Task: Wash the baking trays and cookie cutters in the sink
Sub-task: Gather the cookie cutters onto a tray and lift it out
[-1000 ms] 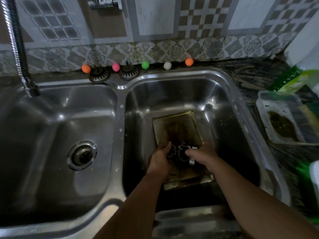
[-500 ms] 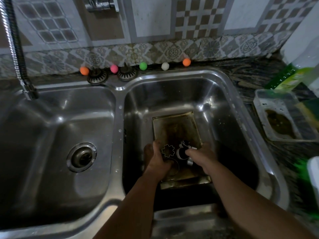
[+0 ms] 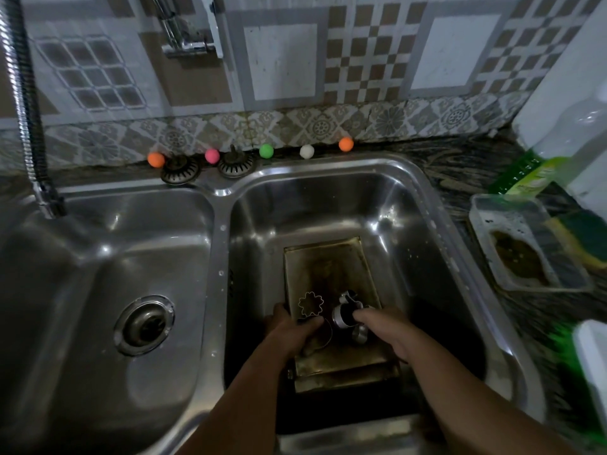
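Observation:
A stained rectangular baking tray (image 3: 328,267) lies in the right basin of the steel double sink (image 3: 437,205). My left hand (image 3: 292,333) holds a flower-shaped metal cookie cutter (image 3: 310,303) over the tray's near half, and a round cutter ring (image 3: 323,336) shows just under that hand. My right hand (image 3: 387,330) grips a cluster of shiny metal cookie cutters (image 3: 348,310) beside it. Another tray edge (image 3: 345,380) sticks out below the first one.
The left basin has an open drain (image 3: 144,325), with a flexible tap hose (image 3: 23,103) above it. Two sink strainers (image 3: 180,169) and several coloured balls (image 3: 266,151) line the back ledge. On the right counter stand a plastic container (image 3: 512,244), a sponge (image 3: 581,238) and a green soap bottle (image 3: 532,172).
Both hands have lifted the cutters slightly and the flower cutter has turned to face up. The camera has tilted a little upward.

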